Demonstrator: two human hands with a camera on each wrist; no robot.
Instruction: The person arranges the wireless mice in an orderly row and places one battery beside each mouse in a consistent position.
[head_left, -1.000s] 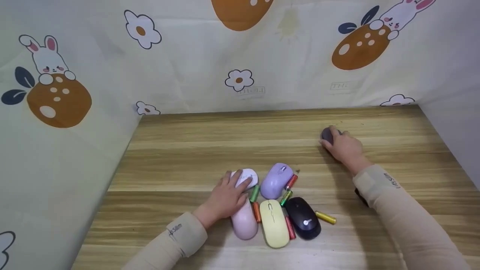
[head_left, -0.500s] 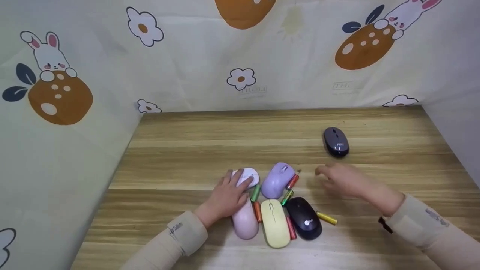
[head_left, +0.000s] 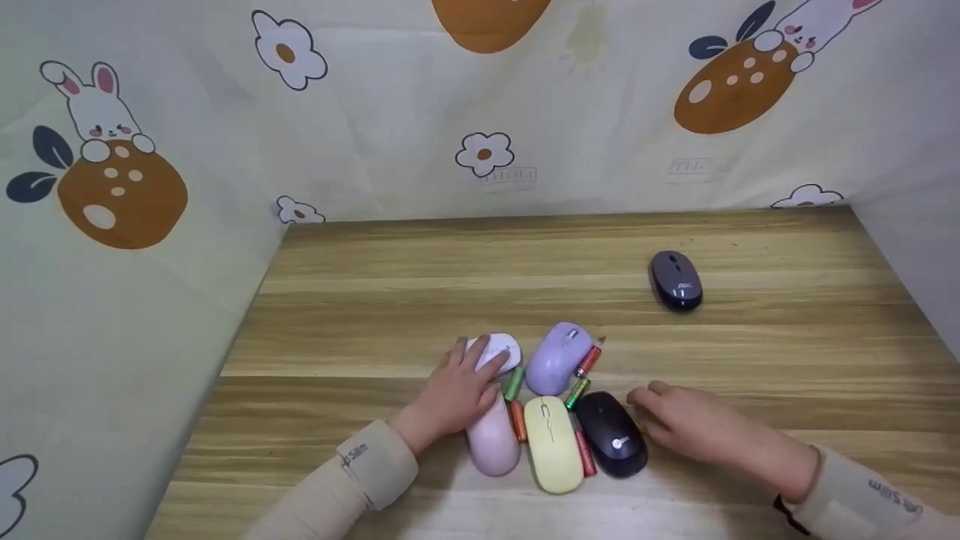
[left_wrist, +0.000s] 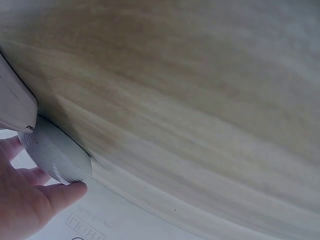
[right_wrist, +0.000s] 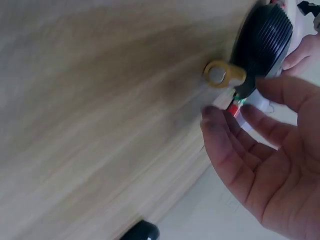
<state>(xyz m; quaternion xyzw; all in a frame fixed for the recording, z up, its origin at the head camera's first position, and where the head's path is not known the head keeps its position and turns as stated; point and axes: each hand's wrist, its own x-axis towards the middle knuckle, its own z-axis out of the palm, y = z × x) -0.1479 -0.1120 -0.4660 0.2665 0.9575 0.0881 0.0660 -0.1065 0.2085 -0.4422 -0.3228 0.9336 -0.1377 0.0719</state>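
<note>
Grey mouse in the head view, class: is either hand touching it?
No, the grey mouse lies apart from both the left hand and the right hand.

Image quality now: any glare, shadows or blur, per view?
Head: mostly clear, with pale sheen on the table at bottom centre and a shadow beside the left sleeve. Left wrist: hazy, wood grain smeared. Right wrist: grain soft, dim shadow near the yellow battery, ridges on the black mouse distinct.

The white mouse (head_left: 514,347) lies by the pink mouse (head_left: 495,442), the yellow battery (right_wrist: 231,75) by the black mouse (head_left: 610,435).
</note>
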